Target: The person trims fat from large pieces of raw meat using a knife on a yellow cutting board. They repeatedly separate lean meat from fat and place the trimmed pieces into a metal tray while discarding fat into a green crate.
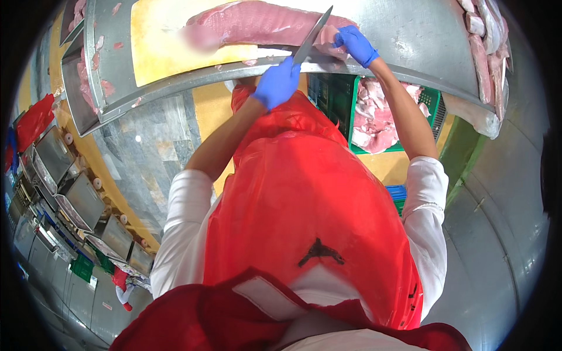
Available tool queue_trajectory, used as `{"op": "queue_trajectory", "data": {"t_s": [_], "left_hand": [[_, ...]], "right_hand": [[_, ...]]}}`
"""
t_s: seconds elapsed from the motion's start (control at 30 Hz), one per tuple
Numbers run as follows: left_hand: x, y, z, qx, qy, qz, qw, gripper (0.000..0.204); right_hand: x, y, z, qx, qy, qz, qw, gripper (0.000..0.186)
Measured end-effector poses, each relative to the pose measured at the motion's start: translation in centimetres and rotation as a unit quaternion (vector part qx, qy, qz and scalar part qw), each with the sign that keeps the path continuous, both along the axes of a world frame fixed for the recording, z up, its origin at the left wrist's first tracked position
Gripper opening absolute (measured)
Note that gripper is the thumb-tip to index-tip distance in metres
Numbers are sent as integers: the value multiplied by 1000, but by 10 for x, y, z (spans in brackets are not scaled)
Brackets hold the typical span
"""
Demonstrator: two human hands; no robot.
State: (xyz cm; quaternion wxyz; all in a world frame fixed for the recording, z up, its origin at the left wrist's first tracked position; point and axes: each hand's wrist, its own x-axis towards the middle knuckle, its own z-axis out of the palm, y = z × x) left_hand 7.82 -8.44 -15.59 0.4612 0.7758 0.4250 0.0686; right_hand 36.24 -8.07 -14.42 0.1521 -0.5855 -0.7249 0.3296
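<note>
A long pink pork loin lies across the yellow cutting board on the steel table's front edge. My left hand, in a blue glove, is closed round the handle of a long knife, whose blade points up and away across the loin's right part. My right hand, also gloved in blue, has its fingers pinched on the pale right end of the meat, just right of the blade.
Below the table, a green crate holds pork pieces. Meat strips lie at the right end, scraps in steel trays at the left. Steel carts and a co-worker are at far left.
</note>
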Motion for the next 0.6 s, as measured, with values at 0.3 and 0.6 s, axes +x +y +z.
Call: {"op": "queue_trajectory", "data": {"t_s": [0.3, 0.6], "left_hand": [[36, -13, -3, -21, -51, 13, 998, 36], [60, -20, -15, 38, -58, -53, 996, 33]], "right_hand": [[30, -1, 49, -186, 164, -81, 965, 19], [46, -24, 72, -70, 166, -171, 969, 27]]}}
